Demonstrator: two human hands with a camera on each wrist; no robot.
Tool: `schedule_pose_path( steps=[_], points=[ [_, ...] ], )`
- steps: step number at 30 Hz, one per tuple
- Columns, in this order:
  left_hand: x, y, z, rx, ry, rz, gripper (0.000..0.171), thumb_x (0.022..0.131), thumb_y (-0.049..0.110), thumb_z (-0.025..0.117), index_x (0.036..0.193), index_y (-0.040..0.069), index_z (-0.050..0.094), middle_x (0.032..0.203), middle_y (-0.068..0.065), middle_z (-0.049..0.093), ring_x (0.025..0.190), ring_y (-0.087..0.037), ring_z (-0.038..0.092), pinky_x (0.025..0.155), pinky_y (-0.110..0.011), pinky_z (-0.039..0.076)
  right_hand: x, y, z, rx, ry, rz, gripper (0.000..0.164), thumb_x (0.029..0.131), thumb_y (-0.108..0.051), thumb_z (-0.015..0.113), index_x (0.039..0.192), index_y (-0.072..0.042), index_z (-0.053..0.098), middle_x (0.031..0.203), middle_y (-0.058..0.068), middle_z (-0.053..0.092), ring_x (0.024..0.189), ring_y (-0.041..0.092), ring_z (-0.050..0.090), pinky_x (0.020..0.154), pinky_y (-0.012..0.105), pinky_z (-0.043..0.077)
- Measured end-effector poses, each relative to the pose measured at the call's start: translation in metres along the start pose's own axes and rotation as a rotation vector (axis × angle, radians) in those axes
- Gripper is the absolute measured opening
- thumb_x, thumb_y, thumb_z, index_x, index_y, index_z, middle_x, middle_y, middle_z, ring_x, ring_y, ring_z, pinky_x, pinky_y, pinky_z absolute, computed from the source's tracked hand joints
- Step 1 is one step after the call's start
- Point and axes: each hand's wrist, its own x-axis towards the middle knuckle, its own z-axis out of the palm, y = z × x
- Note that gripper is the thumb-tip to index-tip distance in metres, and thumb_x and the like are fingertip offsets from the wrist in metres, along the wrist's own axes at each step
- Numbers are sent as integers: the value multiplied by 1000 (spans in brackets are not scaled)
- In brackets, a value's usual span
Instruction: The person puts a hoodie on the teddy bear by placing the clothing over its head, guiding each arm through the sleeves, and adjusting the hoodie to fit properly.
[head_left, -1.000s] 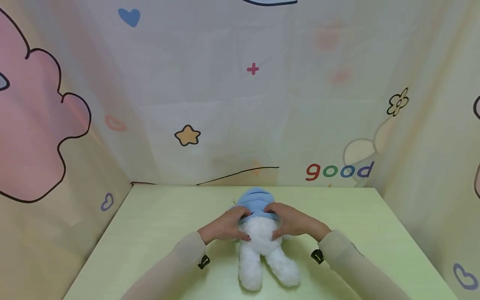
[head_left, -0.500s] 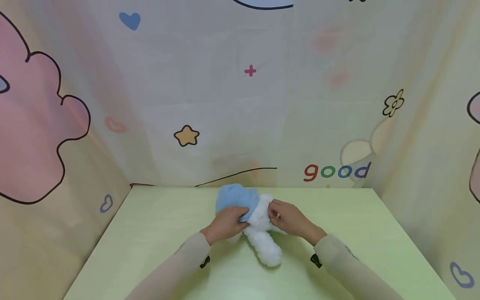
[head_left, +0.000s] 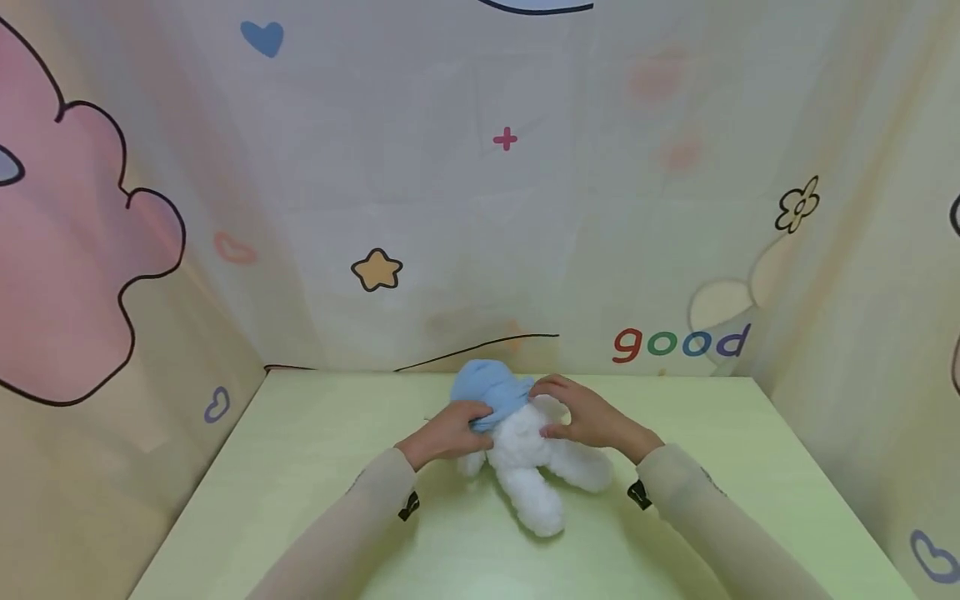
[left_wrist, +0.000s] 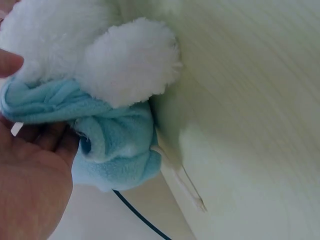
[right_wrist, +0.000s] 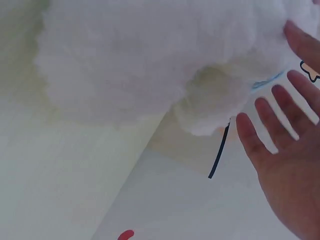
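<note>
A white plush toy (head_left: 521, 442) lies on the table, legs toward the front right. A soft blue garment (head_left: 486, 385) is bunched over its upper end and hides its head. At the toy's left side my left hand (head_left: 444, 433) grips the garment's edge; in the left wrist view its fingers are tucked under the folded blue cloth (left_wrist: 117, 132), thumb above. A thin cord (left_wrist: 187, 186) trails from the cloth. My right hand (head_left: 596, 421) is at the toy's other side, fingertips near the garment's edge. In the right wrist view its fingers (right_wrist: 270, 120) are spread beside the white fur.
The pale green table (head_left: 337, 533) runs back to a printed curtain (head_left: 450, 167) behind the toy. Curtains also stand along the left and right sides. Black tags (head_left: 639, 495) hang at both sleeve cuffs.
The toy has turned, its legs swinging right and its covered end shifting left. My right hand, curled in at the toy's side half a second ago, now has its fingers spread.
</note>
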Motion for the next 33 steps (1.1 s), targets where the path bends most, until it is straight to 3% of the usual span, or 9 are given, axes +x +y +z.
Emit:
schedule_pose_path(
  steps=[3,7,11,15,21,25,29,33],
  points=[
    [0,1,0,-12,-48,-19,33,81,21,66,79,13,34,74,4,26,68,-9,30,66,-25,27,5,4,-2,-62,-107,9,65,84,-28,78,141,-14,50,145,5,50,135,28,47,109,49,40],
    [0,5,3,8,-85,-41,38,84,36,73,90,12,43,81,2,39,77,-11,41,71,-27,35,9,9,-2,-80,-153,13,70,82,-28,80,142,-12,48,148,7,47,139,30,43,111,50,38],
    [0,12,12,110,-69,-69,59,80,50,76,114,8,50,106,-3,55,100,-16,54,86,-31,45,12,11,0,-69,-147,6,67,80,-31,81,137,-10,51,144,9,48,137,30,44,111,49,38],
    [0,18,24,230,-45,-117,80,78,56,76,131,4,44,120,-7,53,111,-21,55,96,-36,47,12,11,6,-92,-104,-1,61,77,-34,83,128,-10,60,126,7,54,120,27,52,102,47,44],
    [-1,26,31,384,30,-170,70,80,54,76,123,7,49,111,-6,56,104,-22,58,92,-44,43,13,11,18,-198,-22,-43,36,73,-34,85,96,-14,66,105,-3,60,103,18,54,91,38,47],
    [-2,24,29,404,55,-153,62,82,49,76,124,10,51,118,-5,58,111,-22,58,93,-46,43,9,10,23,-266,10,-37,34,74,-36,84,88,-17,61,103,-5,60,100,15,55,86,35,49],
    [-1,14,26,356,59,-84,56,82,39,78,122,10,51,117,-3,58,108,-20,58,96,-40,46,4,8,26,-297,42,-58,38,76,-42,82,92,-16,61,104,-4,60,100,15,57,87,36,50],
    [-1,5,22,287,61,-13,50,83,31,78,119,9,52,116,-1,58,104,-16,58,94,-33,48,0,4,23,-220,7,-56,47,75,-46,83,100,-15,58,111,-2,54,104,15,55,90,36,49]
  ],
)
